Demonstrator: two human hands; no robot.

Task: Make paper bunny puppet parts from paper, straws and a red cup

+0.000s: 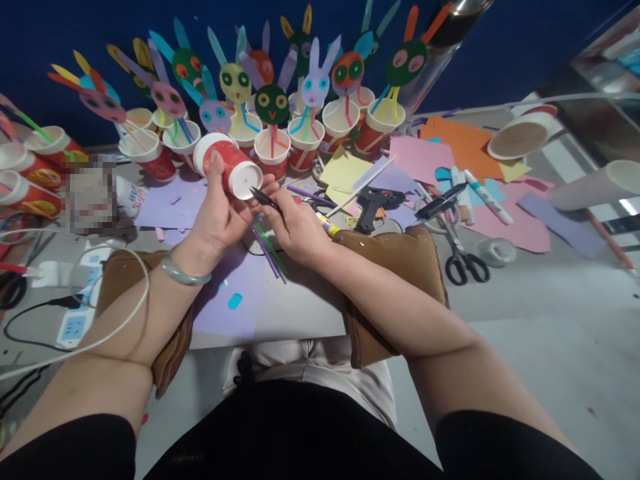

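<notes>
My left hand [220, 217] is wrapped round a red paper cup [227, 163] that lies tilted, its white bottom turned towards me and to the right. A small dark mark shows near the middle of that bottom. In my right hand [300, 230] is a slim black pointed tool [263, 198]; its tip is at the edge of the cup's bottom, and whether it touches cannot be made out. My fingers hide the rest of the tool, so its kind is unclear. Below the hands lie purple and green straws [270, 252].
Behind stand several paper cups with rabbit-faced straw figures [271, 105]. To the right are a black glue gun [373, 208], scissors [463, 257], a tape roll [496, 253], markers [487, 197] and coloured paper [423, 159]. A power strip [83, 300] with cables sits left. Brown cushions [395, 263] lie under both arms.
</notes>
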